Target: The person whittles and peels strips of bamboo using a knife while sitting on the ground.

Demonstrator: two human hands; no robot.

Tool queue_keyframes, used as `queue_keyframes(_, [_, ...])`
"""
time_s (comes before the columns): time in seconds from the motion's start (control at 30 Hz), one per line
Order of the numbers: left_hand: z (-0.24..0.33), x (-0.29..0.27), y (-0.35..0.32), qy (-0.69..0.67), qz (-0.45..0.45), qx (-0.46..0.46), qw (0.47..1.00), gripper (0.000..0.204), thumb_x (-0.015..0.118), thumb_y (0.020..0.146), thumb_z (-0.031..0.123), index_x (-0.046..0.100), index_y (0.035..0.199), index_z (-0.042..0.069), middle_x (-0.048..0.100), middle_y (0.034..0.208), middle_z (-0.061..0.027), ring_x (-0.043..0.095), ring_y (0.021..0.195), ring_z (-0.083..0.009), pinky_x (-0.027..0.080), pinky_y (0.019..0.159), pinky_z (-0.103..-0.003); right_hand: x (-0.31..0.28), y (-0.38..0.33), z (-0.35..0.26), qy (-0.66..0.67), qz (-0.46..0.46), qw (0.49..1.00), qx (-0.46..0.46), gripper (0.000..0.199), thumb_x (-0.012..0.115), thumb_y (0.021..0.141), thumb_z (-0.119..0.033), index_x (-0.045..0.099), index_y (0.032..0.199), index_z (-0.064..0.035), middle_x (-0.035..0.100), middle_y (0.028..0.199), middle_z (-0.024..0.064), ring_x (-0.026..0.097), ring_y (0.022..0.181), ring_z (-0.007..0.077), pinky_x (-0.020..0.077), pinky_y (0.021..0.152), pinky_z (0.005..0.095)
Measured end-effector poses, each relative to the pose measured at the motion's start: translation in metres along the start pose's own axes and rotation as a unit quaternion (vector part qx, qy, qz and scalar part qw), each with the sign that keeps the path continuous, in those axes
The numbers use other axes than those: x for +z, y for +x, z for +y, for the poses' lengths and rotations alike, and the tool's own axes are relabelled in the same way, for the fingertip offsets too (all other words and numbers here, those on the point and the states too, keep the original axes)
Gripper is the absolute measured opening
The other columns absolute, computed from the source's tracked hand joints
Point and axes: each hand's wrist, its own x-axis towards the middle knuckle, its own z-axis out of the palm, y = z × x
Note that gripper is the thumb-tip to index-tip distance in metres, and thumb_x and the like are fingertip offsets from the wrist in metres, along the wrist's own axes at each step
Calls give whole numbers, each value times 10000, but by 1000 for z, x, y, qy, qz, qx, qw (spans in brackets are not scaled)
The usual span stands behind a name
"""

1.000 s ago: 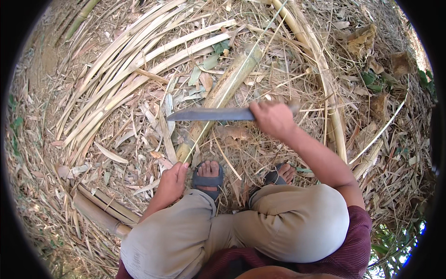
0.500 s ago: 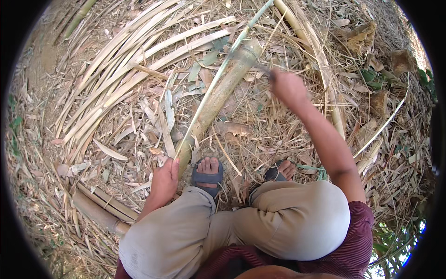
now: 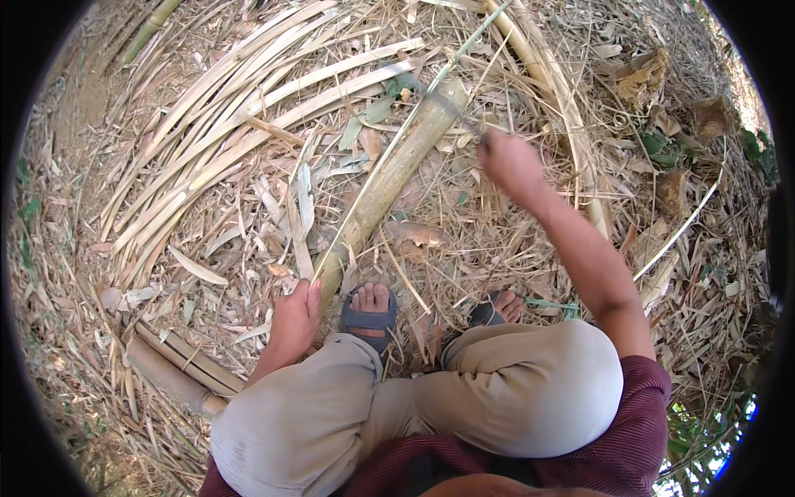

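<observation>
Two bare hands are at work on one bamboo pole that lies on ground covered with dry leaves and split bamboo strips. The pole's long axis runs diagonally, from its near end beside the person's left knee up and away to the right, with its far end close to the right hand.

Left hand: it rests at the pole's near end, fingers curled against the end of the pole, apparently steadying it. Whether it grips fully round the pole cannot be told, since only the back of the hand shows. The left arm is bent and kept close to the body.

Right hand: closed round the handle of a knife, whose blade is blurred and lies across the upper part of the pole. The right arm is stretched well forward, nearly straight, reaching past the right knee. Whether the blade is touching the pole or just above it cannot be told.

The left hand is nearer the pole's near end, the right nearer its far end; the pole lies between them, to the left of the right hand. The left foot, in a grey sandal, sits just beside the pole's near end. A bundle of short bamboo lengths lies on the ground to the person's left.
</observation>
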Motion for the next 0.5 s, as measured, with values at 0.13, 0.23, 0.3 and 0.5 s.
queue_keyframes(0.13, [-2, 1, -5, -17, -5, 9, 1000, 302, 517, 1028, 260, 544, 879, -2, 562, 608, -264, 575, 605, -488, 439, 554, -531, 7, -26, -17, -130, 37, 965, -225, 189, 492, 1012, -212, 559, 1027, -36, 666, 709, 109, 665, 600, 221, 539, 454, 371])
queue_keyframes(0.23, [15, -2, 1, -13, -1, 7, 1000, 308, 509, 1031, 264, 548, 876, 0, 563, 609, -262, 579, 607, -484, 439, 557, -533, -22, 14, 28, -85, 27, 995, -46, 249, 398, 1054, -202, 549, 1069, -4, 671, 732, 142, 676, 580, 243, 579, 508, 400])
queue_keyframes(0.3, [6, 6, -1, -1, -17, 26, 1000, 313, 503, 1034, 262, 545, 868, 0, 559, 608, -262, 575, 602, -482, 436, 554, -530, -10, 15, 29, -34, -41, 999, 6, 258, 391, 1061, -193, 537, 1071, 19, 665, 740, 144, 662, 559, 238, 572, 480, 392])
queue_keyframes(0.5, [2, 4, -7, -51, -26, -3, 998, 345, 488, 1043, 260, 536, 832, -8, 556, 615, -264, 555, 590, -484, 433, 549, -517, 7, -46, -32, -179, 7, 917, -356, 156, 445, 1013, -134, 517, 1008, 4, 650, 797, 134, 676, 653, 221, 573, 504, 337])
